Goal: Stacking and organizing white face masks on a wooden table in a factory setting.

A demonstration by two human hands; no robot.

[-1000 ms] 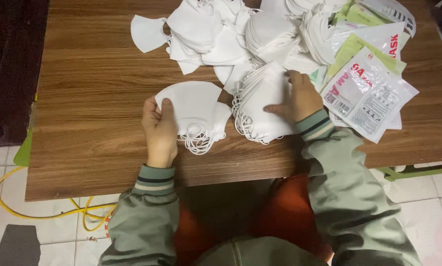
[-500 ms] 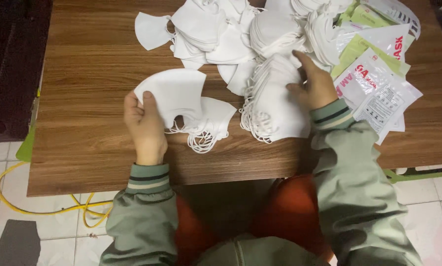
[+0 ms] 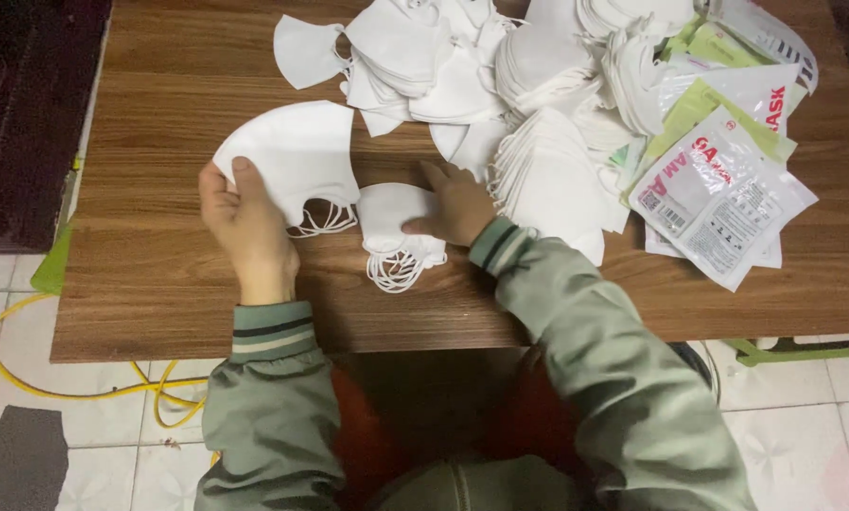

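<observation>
Left hand (image 3: 246, 220): grasping white mask (image 3: 292, 156) by lower-left edge, mask lifted partly off tabletop (image 3: 159, 284), at 9 o'clock from small mask stack (image 3: 398, 216). Right hand (image 3: 457, 203): fingers flat, pressing small mask stack, not clenched. Ear loops (image 3: 396, 270) trail at 6 o'clock of stack. Loose mask pile (image 3: 462, 57) at 12 o'clock; sealed pouches (image 3: 717, 194) at 3 o'clock. Advice: keep stack pinned; align held mask edge to stack edge; keep loops untangled.

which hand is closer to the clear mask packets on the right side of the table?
Right. The right hand rests on a small white mask stack, left of the packets. The left hand, holding a mask, is farther left.
</observation>
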